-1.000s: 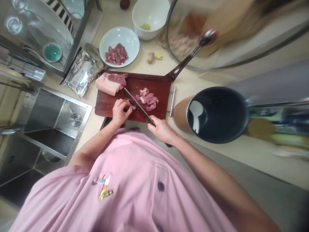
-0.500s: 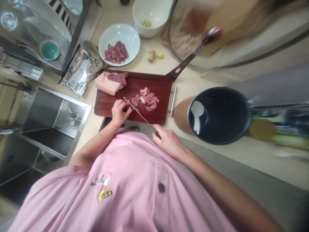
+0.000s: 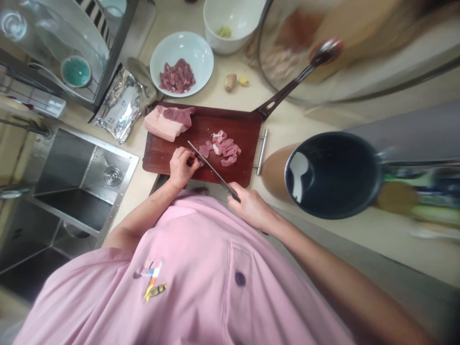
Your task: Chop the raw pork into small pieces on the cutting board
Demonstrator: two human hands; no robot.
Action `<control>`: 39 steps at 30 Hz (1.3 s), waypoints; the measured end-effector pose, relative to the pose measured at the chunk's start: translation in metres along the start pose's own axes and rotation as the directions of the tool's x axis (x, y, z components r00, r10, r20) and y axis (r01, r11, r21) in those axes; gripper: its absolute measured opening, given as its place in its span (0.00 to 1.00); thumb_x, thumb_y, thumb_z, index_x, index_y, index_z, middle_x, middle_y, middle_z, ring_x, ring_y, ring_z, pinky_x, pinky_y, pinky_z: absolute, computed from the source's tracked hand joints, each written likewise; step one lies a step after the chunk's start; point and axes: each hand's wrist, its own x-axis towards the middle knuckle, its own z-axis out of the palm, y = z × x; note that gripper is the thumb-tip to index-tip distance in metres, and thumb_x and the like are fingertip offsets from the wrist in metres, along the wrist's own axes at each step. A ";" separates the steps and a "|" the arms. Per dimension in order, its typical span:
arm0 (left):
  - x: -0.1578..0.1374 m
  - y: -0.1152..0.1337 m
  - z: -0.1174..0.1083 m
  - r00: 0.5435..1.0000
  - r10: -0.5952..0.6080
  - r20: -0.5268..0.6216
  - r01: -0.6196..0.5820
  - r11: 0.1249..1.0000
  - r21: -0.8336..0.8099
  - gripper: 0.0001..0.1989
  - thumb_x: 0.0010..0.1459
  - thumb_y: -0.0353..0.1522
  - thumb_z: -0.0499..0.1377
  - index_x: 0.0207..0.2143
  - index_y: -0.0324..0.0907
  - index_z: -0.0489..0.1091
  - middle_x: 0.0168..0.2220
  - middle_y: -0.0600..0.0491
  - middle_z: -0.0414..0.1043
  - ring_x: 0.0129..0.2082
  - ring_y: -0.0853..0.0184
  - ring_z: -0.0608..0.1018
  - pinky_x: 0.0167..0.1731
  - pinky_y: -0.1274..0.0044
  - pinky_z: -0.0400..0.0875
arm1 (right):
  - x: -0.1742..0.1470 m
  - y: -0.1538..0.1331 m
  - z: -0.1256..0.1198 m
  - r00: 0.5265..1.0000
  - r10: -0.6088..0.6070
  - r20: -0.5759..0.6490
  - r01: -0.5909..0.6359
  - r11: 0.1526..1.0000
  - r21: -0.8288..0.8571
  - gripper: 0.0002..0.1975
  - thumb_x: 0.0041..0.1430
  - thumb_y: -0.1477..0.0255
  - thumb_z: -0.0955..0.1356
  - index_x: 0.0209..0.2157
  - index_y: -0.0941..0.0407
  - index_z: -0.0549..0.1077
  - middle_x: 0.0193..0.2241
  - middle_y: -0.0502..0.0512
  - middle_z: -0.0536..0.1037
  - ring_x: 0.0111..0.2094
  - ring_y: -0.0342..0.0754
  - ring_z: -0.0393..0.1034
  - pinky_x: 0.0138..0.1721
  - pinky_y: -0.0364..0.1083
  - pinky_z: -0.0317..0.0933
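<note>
My right hand (image 3: 251, 206) is wrapped round the handle of a kitchen knife (image 3: 212, 167), its blade slanting up and left over the reddish-brown cutting board (image 3: 161, 155). Close beside the blade, my left hand (image 3: 182, 165) is curled with bent fingers pressed on a small piece of meat (image 3: 201, 163), mostly hidden by the fingers. Just right of the blade lies a pile of sliced meat (image 3: 228, 147). A larger block of pork (image 3: 168, 123), pale fat with a red end, sits at the board's upper left.
Beyond the board stand a plate (image 3: 203, 60) of cut meat and a white bowl (image 3: 233, 14). Ginger (image 3: 230, 83) lies nearby. A dark spoon (image 3: 283, 93) touches the board's corner. At right is a deep dark pot (image 3: 334, 177); at left, a steel sink (image 3: 68, 167) and foil bag (image 3: 118, 105).
The knife blade has tilted slightly, showing more of its flat side, and its handle end has shifted a little right. The view has shifted slightly; both hands keep their hold.
</note>
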 end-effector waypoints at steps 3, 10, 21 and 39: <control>0.001 0.000 0.001 1.000 0.002 0.002 -0.002 1.000 0.004 0.06 0.53 0.30 0.60 0.26 0.42 0.64 0.29 0.53 0.67 0.33 0.67 0.69 0.37 0.75 0.67 | 0.008 -0.004 0.002 1.000 0.004 -0.025 -0.004 1.000 -0.015 0.11 0.59 0.71 0.60 0.42 0.54 0.68 0.25 0.52 0.75 0.26 0.46 0.68 0.28 0.42 0.53; 0.001 -0.001 0.001 0.999 0.042 -0.011 -0.042 0.999 0.022 0.08 0.53 0.30 0.61 0.26 0.42 0.63 0.29 0.53 0.66 0.33 0.66 0.69 0.36 0.75 0.66 | 0.016 -0.007 0.008 0.999 0.000 -0.032 -0.001 0.999 -0.032 0.12 0.59 0.71 0.60 0.43 0.55 0.69 0.25 0.53 0.75 0.25 0.48 0.69 0.28 0.42 0.52; 0.000 -0.005 0.002 0.999 0.041 -0.013 -0.041 0.998 0.038 0.08 0.52 0.28 0.61 0.25 0.42 0.62 0.29 0.53 0.64 0.33 0.66 0.67 0.36 0.74 0.66 | 0.004 0.015 0.020 0.998 0.007 -0.069 -0.010 0.999 -0.050 0.14 0.58 0.70 0.60 0.45 0.54 0.69 0.26 0.53 0.76 0.26 0.48 0.69 0.28 0.42 0.54; 0.015 -0.019 -0.053 0.977 0.156 0.147 -0.180 0.970 0.165 0.09 0.56 0.36 0.60 0.38 0.42 0.70 0.46 0.45 0.67 0.47 0.57 0.69 0.46 0.66 0.65 | -0.007 0.022 -0.014 0.959 0.005 -0.282 0.031 0.992 0.125 0.13 0.59 0.66 0.61 0.41 0.56 0.70 0.23 0.52 0.74 0.25 0.47 0.68 0.29 0.44 0.59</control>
